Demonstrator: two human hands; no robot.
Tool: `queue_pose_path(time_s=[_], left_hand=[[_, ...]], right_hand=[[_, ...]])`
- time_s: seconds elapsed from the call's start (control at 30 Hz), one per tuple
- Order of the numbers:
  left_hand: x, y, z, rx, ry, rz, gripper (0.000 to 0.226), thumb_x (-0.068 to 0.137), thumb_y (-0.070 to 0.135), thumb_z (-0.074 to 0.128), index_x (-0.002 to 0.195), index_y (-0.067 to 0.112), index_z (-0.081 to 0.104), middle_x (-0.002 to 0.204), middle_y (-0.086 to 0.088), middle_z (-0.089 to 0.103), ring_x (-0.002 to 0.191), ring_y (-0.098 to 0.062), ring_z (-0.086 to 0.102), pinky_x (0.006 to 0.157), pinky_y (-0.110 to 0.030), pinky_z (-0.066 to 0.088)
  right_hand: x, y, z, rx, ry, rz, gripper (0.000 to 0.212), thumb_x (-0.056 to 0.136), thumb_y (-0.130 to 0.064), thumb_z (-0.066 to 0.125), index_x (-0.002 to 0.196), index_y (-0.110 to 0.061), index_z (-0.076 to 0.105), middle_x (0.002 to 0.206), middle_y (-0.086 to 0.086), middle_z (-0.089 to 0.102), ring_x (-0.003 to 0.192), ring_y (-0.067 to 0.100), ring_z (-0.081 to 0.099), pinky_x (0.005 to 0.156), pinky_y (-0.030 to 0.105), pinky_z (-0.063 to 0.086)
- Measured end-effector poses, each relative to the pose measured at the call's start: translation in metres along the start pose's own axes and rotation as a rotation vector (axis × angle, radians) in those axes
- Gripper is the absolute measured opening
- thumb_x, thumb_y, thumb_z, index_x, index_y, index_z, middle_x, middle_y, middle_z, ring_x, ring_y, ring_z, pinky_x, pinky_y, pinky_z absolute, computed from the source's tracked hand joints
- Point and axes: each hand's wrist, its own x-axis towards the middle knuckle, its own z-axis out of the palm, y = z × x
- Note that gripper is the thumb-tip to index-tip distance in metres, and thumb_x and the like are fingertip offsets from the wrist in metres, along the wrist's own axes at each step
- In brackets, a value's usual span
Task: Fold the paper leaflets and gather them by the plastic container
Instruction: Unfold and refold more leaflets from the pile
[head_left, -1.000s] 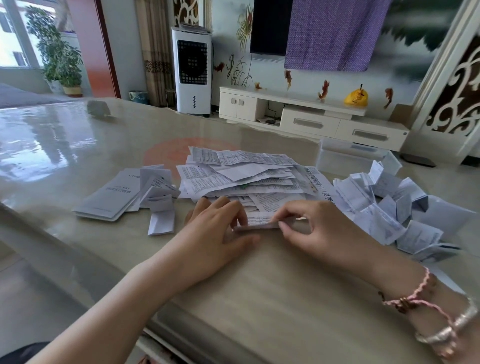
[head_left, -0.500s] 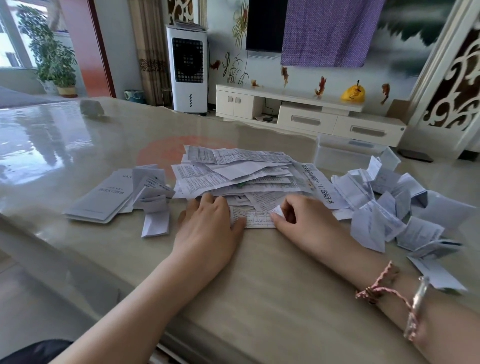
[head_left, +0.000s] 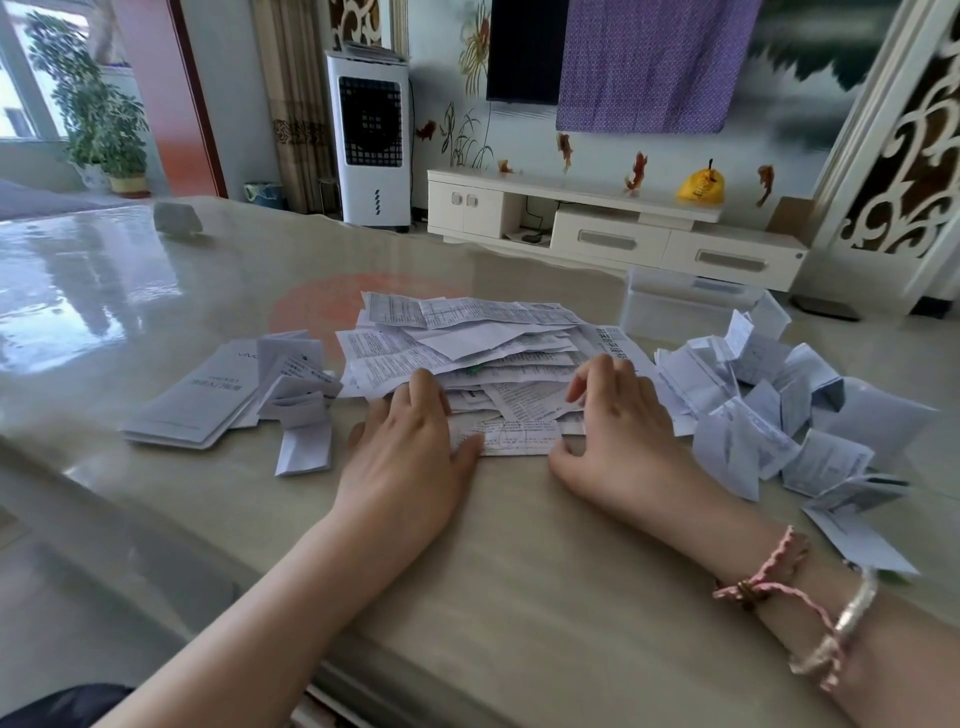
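Hands flat on one leaflet (head_left: 519, 437) at the near edge of the bench (head_left: 493, 571). Left hand (head_left: 410, 447) palm down, fingers straight and together, pressing the leaflet's left end, thumb lying along its near edge. Right hand (head_left: 618, 426) spread over the right end, fingers loosely bent, fingertips on the paper, thumb at the near right corner; no closed grip on either side, nothing lifted. Leaflet lying flat, printed side up, partly tucked under the heap (head_left: 467, 348) of unfolded sheets just behind it. Folded leaflets (head_left: 753, 395) in a loose pile to the right of the right hand, some standing half open, spreading back toward the container (head_left: 680, 306), a clear plastic box at the far right of the bench, beside the pile. A few more folded pieces (head_left: 304, 415) left of the heap, next to a stack of booklets (head_left: 202, 400). Pink cord and pale bangle (head_left: 852, 618) on the right wrist.
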Motion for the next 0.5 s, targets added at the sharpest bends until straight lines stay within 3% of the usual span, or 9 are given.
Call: queue_pose_path(time_s=[0.1, 0.2, 0.3, 0.5], left_hand=[[-0.002, 0.000, 0.000, -0.020, 0.032, 0.027, 0.031, 0.093, 0.044, 0.051, 0.100, 0.026, 0.027, 0.105, 0.008, 0.036, 0.114, -0.022, 0.039, 0.088, -0.035, 0.035], [-0.001, -0.001, 0.001, -0.004, 0.024, 0.038, 0.025, 0.093, 0.045, 0.049, 0.101, 0.026, 0.035, 0.113, 0.006, 0.042, 0.115, -0.022, 0.039, 0.091, -0.035, 0.037], [0.001, -0.004, 0.001, 0.001, 0.018, 0.056, 0.021, 0.093, 0.045, 0.049, 0.100, 0.028, 0.042, 0.109, 0.008, 0.041, 0.114, -0.020, 0.039, 0.090, -0.034, 0.037], [0.000, -0.006, 0.000, -0.024, 0.020, 0.079, 0.020, 0.092, 0.047, 0.051, 0.101, 0.030, 0.046, 0.108, 0.010, 0.042, 0.113, -0.019, 0.038, 0.092, -0.034, 0.038]], right_hand=[[0.001, 0.009, -0.004, 0.069, -0.049, -0.042, 0.030, 0.082, -0.021, 0.058, 0.103, -0.028, 0.037, 0.111, -0.006, 0.030, 0.108, 0.012, 0.033, 0.091, 0.026, 0.029], [0.002, 0.011, -0.008, 0.158, -0.063, -0.206, 0.027, 0.082, -0.024, 0.065, 0.104, -0.032, 0.050, 0.112, -0.012, 0.048, 0.109, 0.010, 0.043, 0.098, 0.031, 0.036], [0.003, 0.012, -0.013, 0.179, -0.131, -0.349, 0.027, 0.086, -0.028, 0.066, 0.112, -0.030, 0.059, 0.113, -0.017, 0.060, 0.110, 0.000, 0.050, 0.099, 0.023, 0.037], [0.003, 0.013, -0.015, -0.003, -0.101, -0.480, 0.031, 0.082, -0.024, 0.052, 0.109, -0.027, 0.066, 0.107, -0.016, 0.067, 0.106, 0.007, 0.058, 0.091, 0.025, 0.035]])
